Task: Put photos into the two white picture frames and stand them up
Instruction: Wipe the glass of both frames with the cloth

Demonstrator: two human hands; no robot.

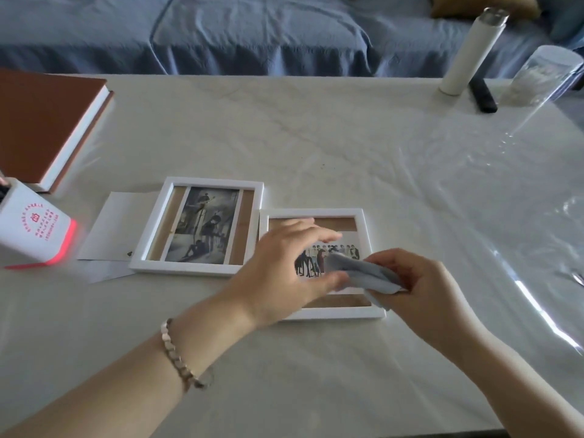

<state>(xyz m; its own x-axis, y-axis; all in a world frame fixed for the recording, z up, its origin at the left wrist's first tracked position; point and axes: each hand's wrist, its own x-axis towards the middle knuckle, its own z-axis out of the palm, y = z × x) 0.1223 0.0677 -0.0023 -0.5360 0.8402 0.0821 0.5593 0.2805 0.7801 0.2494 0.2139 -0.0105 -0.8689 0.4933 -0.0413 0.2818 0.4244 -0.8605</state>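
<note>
Two white picture frames lie flat side by side on the table. The left frame (151, 226) holds a black-and-white photo (203, 224) over a tan backing. The right frame (366, 235) holds a colour photo of a row of people (343, 249). My left hand (284, 267) hovers over the right frame's left half, fingers spread, thumb touching a grey-blue cloth (363, 275). My right hand (417, 289) grips that cloth over the frame's lower right corner. The hands hide much of the colour photo.
A white sheet of paper (117, 222) lies under the left frame's left edge. A white box with red print (34, 229) and a brown book (41, 121) are at the left. At the back right are a white bottle (471, 52), a black remote (482, 94) and a clear plastic container (543, 77).
</note>
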